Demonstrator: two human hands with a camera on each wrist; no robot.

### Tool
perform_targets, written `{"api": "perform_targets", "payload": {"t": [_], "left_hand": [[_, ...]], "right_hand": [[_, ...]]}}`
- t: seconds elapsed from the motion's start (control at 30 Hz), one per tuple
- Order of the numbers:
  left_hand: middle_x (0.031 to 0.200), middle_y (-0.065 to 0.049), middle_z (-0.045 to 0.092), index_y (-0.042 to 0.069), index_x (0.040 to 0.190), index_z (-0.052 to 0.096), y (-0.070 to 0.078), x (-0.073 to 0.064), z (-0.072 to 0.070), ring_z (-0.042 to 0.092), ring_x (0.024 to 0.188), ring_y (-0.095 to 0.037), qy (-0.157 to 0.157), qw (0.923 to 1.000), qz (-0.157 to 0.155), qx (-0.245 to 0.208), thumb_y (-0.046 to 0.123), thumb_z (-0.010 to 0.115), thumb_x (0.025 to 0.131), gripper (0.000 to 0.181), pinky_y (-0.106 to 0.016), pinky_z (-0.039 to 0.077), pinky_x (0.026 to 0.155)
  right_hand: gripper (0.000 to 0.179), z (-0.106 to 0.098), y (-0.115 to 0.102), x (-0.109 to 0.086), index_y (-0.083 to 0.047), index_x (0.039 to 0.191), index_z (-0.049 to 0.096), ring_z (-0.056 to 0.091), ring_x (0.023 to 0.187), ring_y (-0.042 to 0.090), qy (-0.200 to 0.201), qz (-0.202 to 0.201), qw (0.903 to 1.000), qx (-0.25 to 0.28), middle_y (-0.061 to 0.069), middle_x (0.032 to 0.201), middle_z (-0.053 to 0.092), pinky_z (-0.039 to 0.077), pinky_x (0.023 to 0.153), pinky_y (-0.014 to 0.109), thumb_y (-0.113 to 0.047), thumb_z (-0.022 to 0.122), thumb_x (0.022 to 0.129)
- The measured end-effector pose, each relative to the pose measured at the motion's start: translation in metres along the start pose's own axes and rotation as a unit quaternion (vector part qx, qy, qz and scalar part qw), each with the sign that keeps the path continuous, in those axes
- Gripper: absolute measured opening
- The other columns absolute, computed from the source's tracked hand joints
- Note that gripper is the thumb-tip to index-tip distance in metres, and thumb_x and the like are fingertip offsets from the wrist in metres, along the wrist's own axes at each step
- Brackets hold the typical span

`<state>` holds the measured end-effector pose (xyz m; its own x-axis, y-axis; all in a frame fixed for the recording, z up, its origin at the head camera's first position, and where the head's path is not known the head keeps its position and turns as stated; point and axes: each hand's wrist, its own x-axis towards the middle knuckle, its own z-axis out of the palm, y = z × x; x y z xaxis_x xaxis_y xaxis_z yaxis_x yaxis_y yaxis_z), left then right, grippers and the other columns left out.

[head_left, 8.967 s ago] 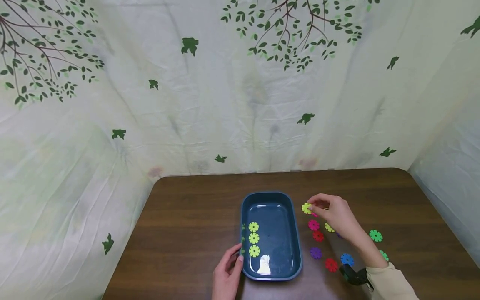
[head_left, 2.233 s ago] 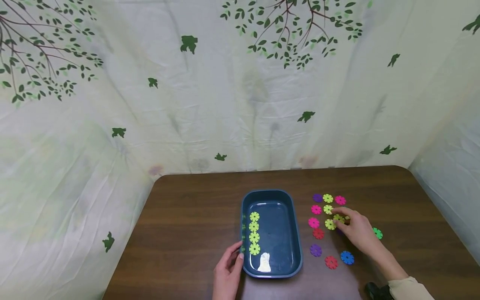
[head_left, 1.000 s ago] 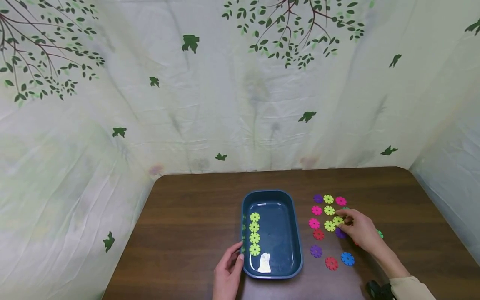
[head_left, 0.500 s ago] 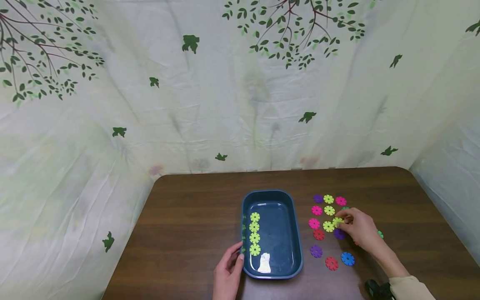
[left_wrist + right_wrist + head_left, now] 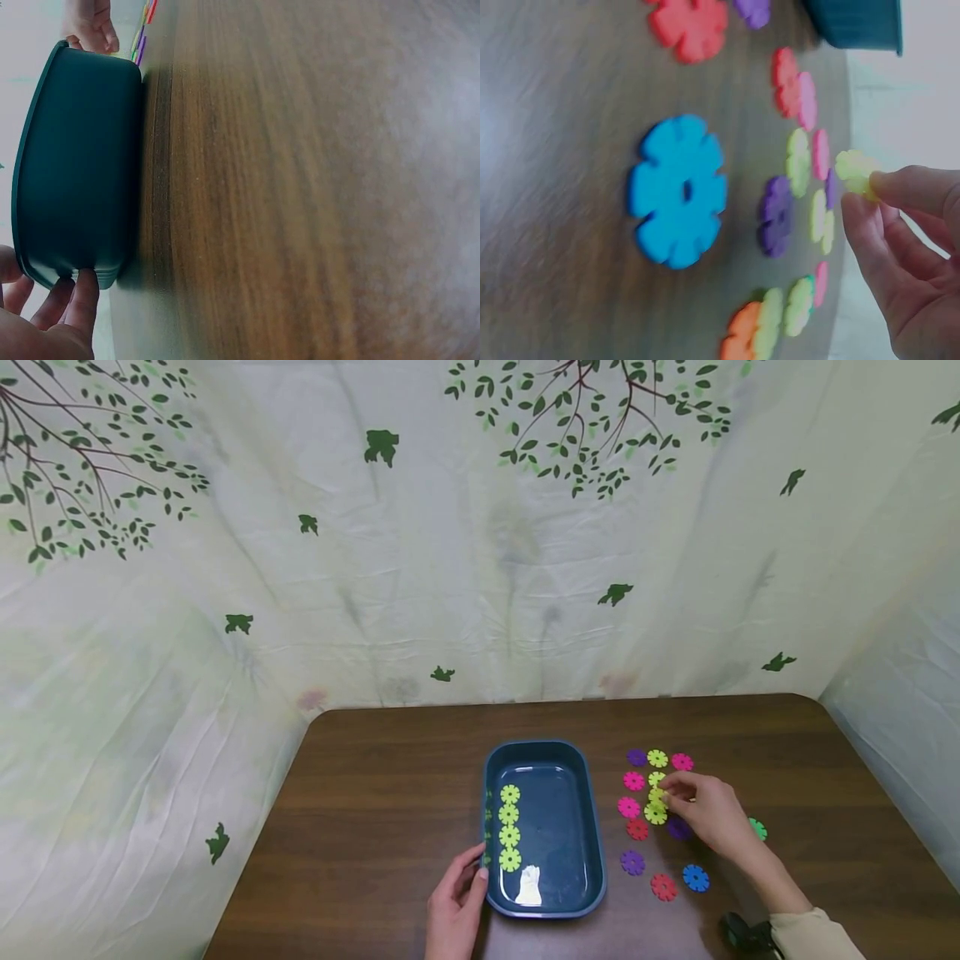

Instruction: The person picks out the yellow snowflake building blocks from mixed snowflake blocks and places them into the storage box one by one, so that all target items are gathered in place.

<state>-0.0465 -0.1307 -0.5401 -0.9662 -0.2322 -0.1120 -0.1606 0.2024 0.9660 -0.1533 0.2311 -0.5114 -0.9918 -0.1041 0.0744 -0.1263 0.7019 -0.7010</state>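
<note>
Over the brown wooden table [image 5: 390, 827], I am watching the right hand [image 5: 708, 814] pinching a yellow, flower-shaped plastic disc [image 5: 853, 164]; it is jutting left from the fingertips, beyond the right edge of the blue rectangular plastic tray [image 5: 558, 835]. The left hand [image 5: 454, 906], farther off, is resting its fingers against the tray's left edge.

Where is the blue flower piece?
In the head view, the blue flower piece lies right of the tray, just right of the lower red piece.
</note>
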Motion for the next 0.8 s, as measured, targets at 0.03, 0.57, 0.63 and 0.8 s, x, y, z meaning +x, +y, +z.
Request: {"api": "perform_targets", "payload": {"t": [0.03, 0.57, 0.63, 0.8], "left_hand": [[0.128, -0.009, 0.062, 0.017, 0.125, 0.066, 0.000, 0.000, 0.000, 0.063, 0.112, -0.025, 0.000, 1.0000, 0.000, 0.000, 0.009, 0.064, 0.095, 0.031, -0.031, 0.054, 0.086], [0.128, -0.012, 0.062, 0.013, 0.126, 0.065, 0.001, -0.002, 0.000, 0.064, 0.110, -0.025, 0.005, 0.9997, 0.008, -0.022, 0.007, 0.064, 0.095, 0.032, -0.022, 0.053, 0.080], [0.128, -0.012, 0.062, 0.013, 0.126, 0.065, 0.000, -0.002, 0.001, 0.064, 0.110, -0.025, 0.006, 0.9997, 0.005, -0.025, 0.006, 0.064, 0.095, 0.032, -0.023, 0.053, 0.080], [0.128, -0.011, 0.062, 0.014, 0.125, 0.065, -0.001, -0.002, 0.001, 0.064, 0.109, -0.022, 0.006, 0.9994, 0.013, -0.030, 0.007, 0.065, 0.095, 0.032, -0.023, 0.053, 0.082]], "right_hand": [[0.014, 0.000, -0.002, 0.000, -0.007, 0.100, 0.071, 0.060, 0.075, 0.017, 0.000, -0.002, 1.0000, -0.001, -0.001, 0.082, 0.066, 0.049, 0.057, 0.027, -0.004, 0.073, 0.086], [0.016, 0.006, -0.035, 0.004, -0.010, 0.103, 0.072, 0.066, 0.083, 0.021, -0.005, -0.025, 0.9992, 0.032, 0.001, 0.094, 0.070, 0.056, 0.068, 0.034, -0.005, 0.072, 0.088], [0.016, 0.007, -0.040, 0.005, -0.011, 0.104, 0.072, 0.066, 0.084, 0.021, -0.007, -0.031, 0.9986, 0.042, 0.001, 0.095, 0.070, 0.057, 0.070, 0.036, -0.005, 0.072, 0.088], [0.018, 0.008, -0.048, 0.008, -0.012, 0.105, 0.072, 0.065, 0.085, 0.018, -0.016, -0.043, 0.9972, 0.059, -0.001, 0.096, 0.069, 0.057, 0.074, 0.037, -0.004, 0.072, 0.088]]}}
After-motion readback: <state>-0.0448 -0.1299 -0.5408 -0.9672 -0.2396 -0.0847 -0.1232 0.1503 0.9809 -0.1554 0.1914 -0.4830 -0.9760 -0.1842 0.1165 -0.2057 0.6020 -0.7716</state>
